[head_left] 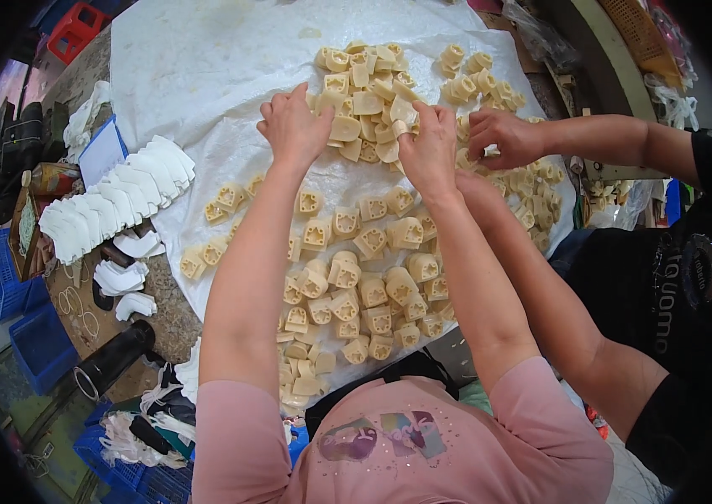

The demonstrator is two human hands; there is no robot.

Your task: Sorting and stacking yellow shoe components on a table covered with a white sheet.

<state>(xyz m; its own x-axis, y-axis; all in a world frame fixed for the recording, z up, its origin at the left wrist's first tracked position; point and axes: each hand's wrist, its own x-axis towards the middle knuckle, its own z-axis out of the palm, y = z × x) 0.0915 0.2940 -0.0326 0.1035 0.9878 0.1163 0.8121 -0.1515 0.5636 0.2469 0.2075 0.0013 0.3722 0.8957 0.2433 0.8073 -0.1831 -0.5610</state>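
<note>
A heap of cream moulded pieces [367,102], blocky with rounded backs and flower-shaped hollows, lies on the white sheet in front of me. At the heap's left edge my left hand [297,128] is closed, with a cream piece [328,100] between thumb and forefinger. My right hand [430,153] reaches in from the right, its fingers bent around another cream piece [404,110]. A pale band wraps one of its fingers. Nearer to me, several rows of like pieces [371,242] stand with their hollows showing, partly behind my forearms.
At my right a co-worker's hand [505,137] is among more cream pieces [532,202]; their other forearm [532,269] passes close beside mine. White curved pieces [120,197] overlap in a row at the left. Blue baskets [36,344] and a black cylinder [116,359] are lower left.
</note>
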